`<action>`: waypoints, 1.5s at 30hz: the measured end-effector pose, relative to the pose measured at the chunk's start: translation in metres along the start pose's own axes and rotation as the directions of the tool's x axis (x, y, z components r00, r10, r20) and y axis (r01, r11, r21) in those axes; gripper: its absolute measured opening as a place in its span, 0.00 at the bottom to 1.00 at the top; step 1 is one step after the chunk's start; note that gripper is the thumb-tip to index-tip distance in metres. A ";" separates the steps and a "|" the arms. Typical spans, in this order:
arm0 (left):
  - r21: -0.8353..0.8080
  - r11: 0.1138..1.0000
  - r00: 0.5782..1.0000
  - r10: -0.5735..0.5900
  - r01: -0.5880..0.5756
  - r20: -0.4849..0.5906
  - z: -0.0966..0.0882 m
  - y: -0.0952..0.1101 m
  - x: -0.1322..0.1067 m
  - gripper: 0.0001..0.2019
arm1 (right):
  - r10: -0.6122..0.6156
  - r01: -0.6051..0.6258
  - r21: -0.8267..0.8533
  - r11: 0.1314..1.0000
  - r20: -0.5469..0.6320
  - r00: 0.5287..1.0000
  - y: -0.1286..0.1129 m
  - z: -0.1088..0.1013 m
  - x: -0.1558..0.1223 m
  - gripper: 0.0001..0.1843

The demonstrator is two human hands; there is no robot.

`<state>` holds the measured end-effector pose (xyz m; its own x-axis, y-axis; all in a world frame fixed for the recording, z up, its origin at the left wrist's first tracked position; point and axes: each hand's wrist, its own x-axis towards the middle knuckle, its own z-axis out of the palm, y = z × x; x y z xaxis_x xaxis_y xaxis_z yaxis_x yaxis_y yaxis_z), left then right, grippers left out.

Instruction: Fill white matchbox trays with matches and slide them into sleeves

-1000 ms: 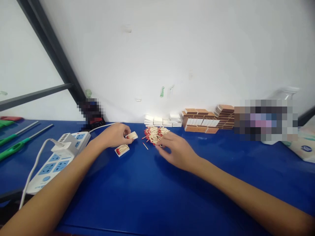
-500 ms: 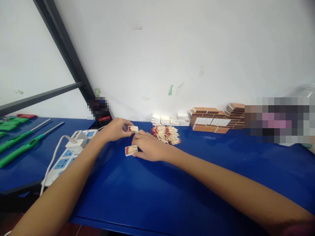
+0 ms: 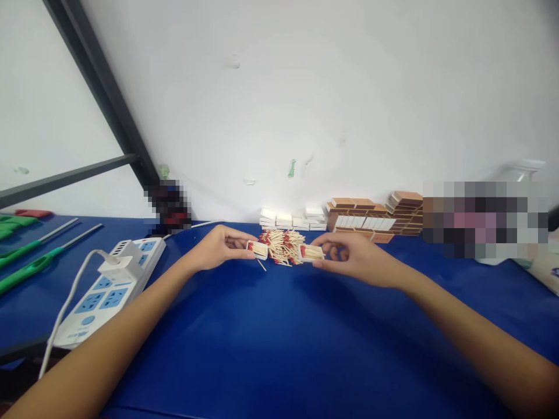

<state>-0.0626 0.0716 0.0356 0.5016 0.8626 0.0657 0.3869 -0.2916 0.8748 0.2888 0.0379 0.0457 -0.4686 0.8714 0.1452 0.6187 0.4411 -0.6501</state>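
Observation:
Between the thumb and fingers of my left hand point(image 3: 222, 247) is a small white matchbox tray point(image 3: 261, 250) with red-headed matches in it. My right hand point(image 3: 349, 256) grips a second white matchbox tray point(image 3: 318, 256), which also has matches lying in it. A loose heap of matches point(image 3: 282, 247) lies between and just behind the two trays. One match point(image 3: 261, 265) lies apart on the blue table below the left tray. Both hands are closed on their trays by the edges.
White empty-looking trays point(image 3: 283, 219) are stacked against the wall behind the heap. Brown matchboxes point(image 3: 360, 205) stand piled to their right. On the left lie a power strip point(image 3: 111, 298) with a plugged-in charger point(image 3: 122, 267) and green-handled lighters point(image 3: 32, 265).
My right hand has moved right and up with its tray, away from my left hand. The left tray has come right and slightly nearer, beside the match heap. The camera view has shifted a little.

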 end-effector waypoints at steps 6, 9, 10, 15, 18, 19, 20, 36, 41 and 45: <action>-0.196 0.980 0.995 0.028 -0.046 -0.092 0.033 0.017 0.025 0.30 | 0.073 -0.045 0.226 0.973 -0.117 0.990 0.006 0.005 0.019 0.26; -0.166 0.983 0.988 0.055 -0.078 -0.141 0.035 0.026 0.041 0.30 | 0.052 -0.018 0.231 0.973 -0.142 0.988 0.002 0.000 0.030 0.25; -0.163 0.983 0.987 0.061 -0.086 -0.151 0.034 0.028 0.046 0.29 | 0.051 -0.013 0.239 0.971 -0.155 0.987 0.002 -0.003 0.032 0.25; -0.211 0.972 0.987 0.070 -0.100 -0.146 0.024 0.029 0.065 0.29 | 0.094 -0.037 0.350 0.936 -0.147 0.985 0.001 -0.012 0.044 0.27; -0.256 0.962 0.988 0.057 -0.093 -0.145 0.019 0.026 0.073 0.31 | 0.155 -0.077 0.449 0.890 -0.140 0.978 0.004 -0.008 0.056 0.27; -0.271 0.959 0.988 0.049 -0.088 -0.149 0.018 0.024 0.075 0.31 | 0.168 -0.077 0.489 0.869 -0.146 0.975 0.006 -0.005 0.060 0.27; -0.285 0.955 0.987 0.039 -0.083 -0.155 0.017 0.022 0.076 0.31 | 0.176 -0.069 0.529 0.846 -0.154 0.972 0.009 -0.003 0.065 0.27; -0.491 0.870 0.992 -0.097 0.047 -0.077 0.011 0.000 0.081 0.27 | 0.332 -0.136 0.809 0.572 -0.077 0.940 0.014 0.012 0.076 0.14; -0.507 0.859 0.993 -0.110 0.076 -0.036 0.009 -0.001 0.084 0.26 | 0.335 -0.156 0.811 0.564 -0.053 0.941 0.014 0.011 0.075 0.13; -0.513 0.854 0.993 -0.115 0.085 -0.025 0.010 -0.002 0.084 0.26 | 0.349 -0.169 0.794 0.584 -0.057 0.935 0.014 0.012 0.074 0.11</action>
<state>-0.0137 0.1407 0.0351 0.4342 0.9005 -0.0228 -0.0232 0.0364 0.9991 0.2554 0.1066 0.0384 -0.1859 0.9814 -0.0485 -0.0599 -0.0606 -0.9964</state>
